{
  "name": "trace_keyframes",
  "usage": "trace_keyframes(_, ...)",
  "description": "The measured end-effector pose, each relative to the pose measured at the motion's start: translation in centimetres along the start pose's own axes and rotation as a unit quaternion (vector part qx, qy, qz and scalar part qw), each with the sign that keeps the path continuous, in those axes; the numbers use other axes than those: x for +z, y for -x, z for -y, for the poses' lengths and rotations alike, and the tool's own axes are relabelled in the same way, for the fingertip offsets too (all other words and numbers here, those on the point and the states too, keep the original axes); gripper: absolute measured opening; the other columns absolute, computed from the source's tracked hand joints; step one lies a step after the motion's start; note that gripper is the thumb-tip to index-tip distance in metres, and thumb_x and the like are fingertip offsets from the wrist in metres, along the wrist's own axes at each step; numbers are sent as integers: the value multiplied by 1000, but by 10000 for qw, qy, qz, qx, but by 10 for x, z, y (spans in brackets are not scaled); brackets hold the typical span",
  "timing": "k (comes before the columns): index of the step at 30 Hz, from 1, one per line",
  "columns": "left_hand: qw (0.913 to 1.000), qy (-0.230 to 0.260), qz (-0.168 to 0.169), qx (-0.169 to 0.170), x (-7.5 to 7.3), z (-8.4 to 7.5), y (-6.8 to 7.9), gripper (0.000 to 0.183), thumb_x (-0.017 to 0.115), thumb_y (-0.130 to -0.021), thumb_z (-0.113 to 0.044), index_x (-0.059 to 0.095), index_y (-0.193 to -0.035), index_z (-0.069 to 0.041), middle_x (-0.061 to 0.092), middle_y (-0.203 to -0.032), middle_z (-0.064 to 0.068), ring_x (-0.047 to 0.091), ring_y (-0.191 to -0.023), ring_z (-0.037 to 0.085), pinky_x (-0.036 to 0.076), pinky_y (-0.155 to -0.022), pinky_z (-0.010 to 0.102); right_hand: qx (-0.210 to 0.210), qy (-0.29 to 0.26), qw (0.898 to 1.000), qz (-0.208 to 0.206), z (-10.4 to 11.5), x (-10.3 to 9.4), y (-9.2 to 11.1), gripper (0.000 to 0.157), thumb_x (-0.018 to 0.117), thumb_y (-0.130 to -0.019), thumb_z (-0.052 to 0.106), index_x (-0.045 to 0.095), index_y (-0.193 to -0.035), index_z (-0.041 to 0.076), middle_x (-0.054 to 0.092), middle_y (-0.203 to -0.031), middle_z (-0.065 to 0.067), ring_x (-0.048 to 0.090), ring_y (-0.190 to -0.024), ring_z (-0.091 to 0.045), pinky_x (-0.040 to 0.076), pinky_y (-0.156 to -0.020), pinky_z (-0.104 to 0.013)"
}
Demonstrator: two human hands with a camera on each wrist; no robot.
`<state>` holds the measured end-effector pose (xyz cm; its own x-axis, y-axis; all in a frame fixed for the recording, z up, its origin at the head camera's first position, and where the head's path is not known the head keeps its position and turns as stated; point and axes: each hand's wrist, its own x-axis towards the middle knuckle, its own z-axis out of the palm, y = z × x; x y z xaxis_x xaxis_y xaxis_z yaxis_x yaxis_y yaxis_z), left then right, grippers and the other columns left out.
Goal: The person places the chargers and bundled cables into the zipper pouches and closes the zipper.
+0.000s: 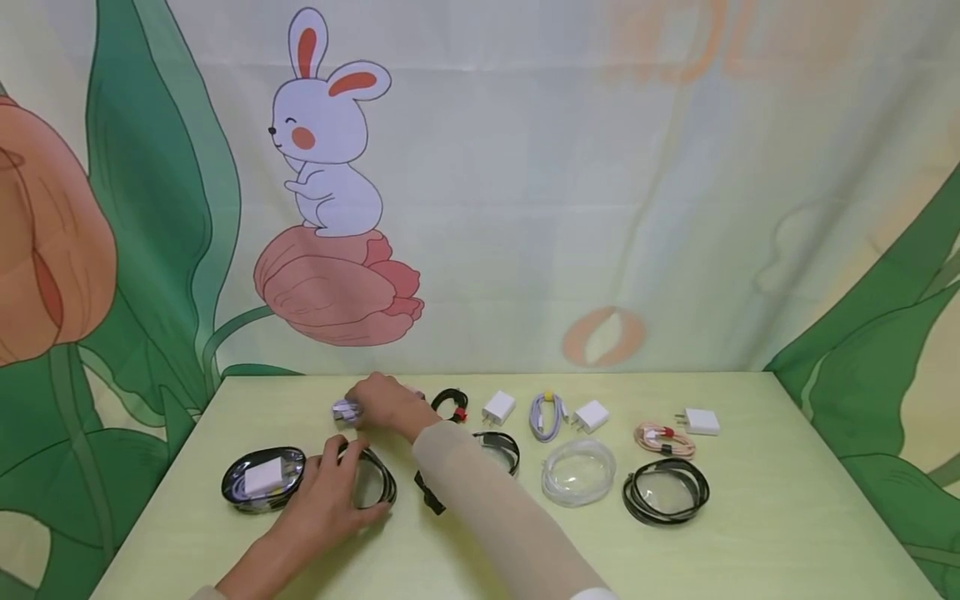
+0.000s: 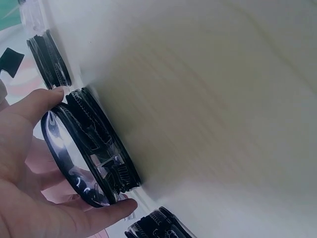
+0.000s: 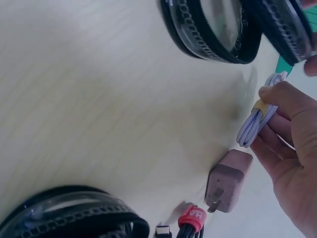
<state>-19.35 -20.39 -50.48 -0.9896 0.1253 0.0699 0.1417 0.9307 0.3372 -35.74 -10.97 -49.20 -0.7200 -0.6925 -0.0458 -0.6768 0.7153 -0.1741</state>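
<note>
My left hand grips a round clear zip case with black edging by its rim, thumb on one side and fingers on the other. In the left wrist view the case stands tilted on its edge. Beyond it, my right hand pinches a coiled lavender cable between thumb and fingers. A yellow tie binds that cable in the right wrist view. Beside my right hand is a pink charger plug. Left of my left hand lies a filled case with a white charger plug inside.
Along the back lie a black cable with a red tie, white charger plugs, another lavender cable and a pink cable. A white-edged case and a black-edged one lie nearer. My right sleeve partly hides another case.
</note>
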Motion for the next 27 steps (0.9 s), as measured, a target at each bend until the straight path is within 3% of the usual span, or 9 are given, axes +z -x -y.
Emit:
trace_keyframes(13, 9999, -28, -44, 123, 1, 2, 0, 99, 87, -76, -46, 41, -152, -3, 33, -149, 29, 43, -123, 58, 49, -91, 68, 133, -329, 9993, -115, -5, -3, -1, 41, 78, -91, 30, 71, -130, 20, 70, -113, 10, 57, -97, -7, 48, -87, -19)
trace_keyframes(27, 10000, 31, 83, -13, 1, 1, 1, 97, 87, -77, -48, 42, -150, -2, 31, -151, 28, 43, -125, 56, 47, -93, 67, -107, 19, 9999, -84, -10, -21, 18, 41, 79, -89, 31, 73, -128, 19, 71, -107, 10, 57, -86, -5, 48, -77, -18)
